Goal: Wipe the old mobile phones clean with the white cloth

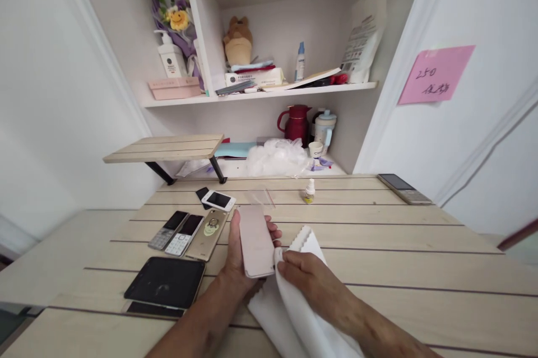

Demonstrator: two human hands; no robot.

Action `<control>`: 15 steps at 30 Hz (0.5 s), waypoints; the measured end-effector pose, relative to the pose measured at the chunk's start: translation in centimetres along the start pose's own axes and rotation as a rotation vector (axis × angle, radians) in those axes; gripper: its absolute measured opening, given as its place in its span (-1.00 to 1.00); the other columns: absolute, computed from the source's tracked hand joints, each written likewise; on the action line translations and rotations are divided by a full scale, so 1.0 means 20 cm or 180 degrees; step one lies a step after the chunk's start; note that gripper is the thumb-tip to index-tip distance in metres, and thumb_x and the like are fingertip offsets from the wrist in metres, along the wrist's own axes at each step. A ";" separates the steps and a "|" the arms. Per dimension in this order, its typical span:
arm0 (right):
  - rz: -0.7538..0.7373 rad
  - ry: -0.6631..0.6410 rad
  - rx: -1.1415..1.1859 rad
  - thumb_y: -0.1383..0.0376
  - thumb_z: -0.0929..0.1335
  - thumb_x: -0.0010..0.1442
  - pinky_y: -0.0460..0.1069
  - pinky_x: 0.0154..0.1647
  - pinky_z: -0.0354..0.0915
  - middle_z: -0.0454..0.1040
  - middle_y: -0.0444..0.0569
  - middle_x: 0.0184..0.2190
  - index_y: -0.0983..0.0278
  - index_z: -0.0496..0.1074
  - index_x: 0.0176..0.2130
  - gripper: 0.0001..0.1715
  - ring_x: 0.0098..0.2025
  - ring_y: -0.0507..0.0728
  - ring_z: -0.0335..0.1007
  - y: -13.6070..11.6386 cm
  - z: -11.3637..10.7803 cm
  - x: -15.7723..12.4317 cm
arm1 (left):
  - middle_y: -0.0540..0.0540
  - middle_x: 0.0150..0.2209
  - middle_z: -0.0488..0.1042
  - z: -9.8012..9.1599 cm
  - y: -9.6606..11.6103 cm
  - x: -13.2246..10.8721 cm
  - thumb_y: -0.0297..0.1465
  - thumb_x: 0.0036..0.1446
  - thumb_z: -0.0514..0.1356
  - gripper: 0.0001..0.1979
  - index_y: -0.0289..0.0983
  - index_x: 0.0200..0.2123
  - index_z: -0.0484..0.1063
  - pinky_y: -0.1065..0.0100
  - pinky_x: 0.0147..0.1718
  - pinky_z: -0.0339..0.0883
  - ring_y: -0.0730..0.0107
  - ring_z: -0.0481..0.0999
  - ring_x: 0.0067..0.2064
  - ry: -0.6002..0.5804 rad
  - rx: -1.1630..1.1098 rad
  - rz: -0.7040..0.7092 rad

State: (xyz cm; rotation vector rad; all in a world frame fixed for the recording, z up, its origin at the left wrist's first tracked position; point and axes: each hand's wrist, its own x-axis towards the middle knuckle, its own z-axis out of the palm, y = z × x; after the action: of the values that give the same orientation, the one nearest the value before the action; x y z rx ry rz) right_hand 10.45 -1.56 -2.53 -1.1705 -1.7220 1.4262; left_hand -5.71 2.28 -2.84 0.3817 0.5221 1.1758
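Observation:
My left hand [236, 251] is wrapped round a pale pink smartphone [255, 240], thumb along one long edge and fingertips showing at the other. A smooth, plain face of the phone points up toward me. Between the thumb and fingers of my right hand [300, 271] is pinched a white cleaning cloth [300, 313] with a zigzag edge. The bunched cloth meets the phone's lower right corner and hangs down over the table. Beyond the phone lies a small clear plastic bag [261, 198]. A small spray bottle [310, 192] stands upright to its right.
On the left lie a white phone [218, 200], two keypad phones [168, 230] [184, 235], a gold phone [207, 235] and a stacked black tablet [165, 280]. Another phone [403, 188] rests at the far right. A raised wooden stand [166, 147] and shelves [260, 93] border the back.

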 end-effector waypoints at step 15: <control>-0.1432 0.0706 -0.1740 0.25 0.18 0.37 0.02 -0.24 0.30 0.54 0.02 -0.25 0.17 0.37 0.04 -0.68 -0.25 0.18 0.49 0.08 0.10 -0.04 | -0.18 -0.44 0.55 -0.01 -0.03 0.01 0.16 0.09 0.05 -0.35 -0.35 -0.28 0.50 0.29 -0.45 0.33 0.23 0.50 -0.45 0.0535 0.0159 0.0298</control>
State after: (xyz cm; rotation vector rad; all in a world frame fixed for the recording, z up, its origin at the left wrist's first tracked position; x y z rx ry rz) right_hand 9.54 -3.08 -4.54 -1.0558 -2.1038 0.5517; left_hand -5.30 2.18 -3.41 0.3549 0.6866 1.2939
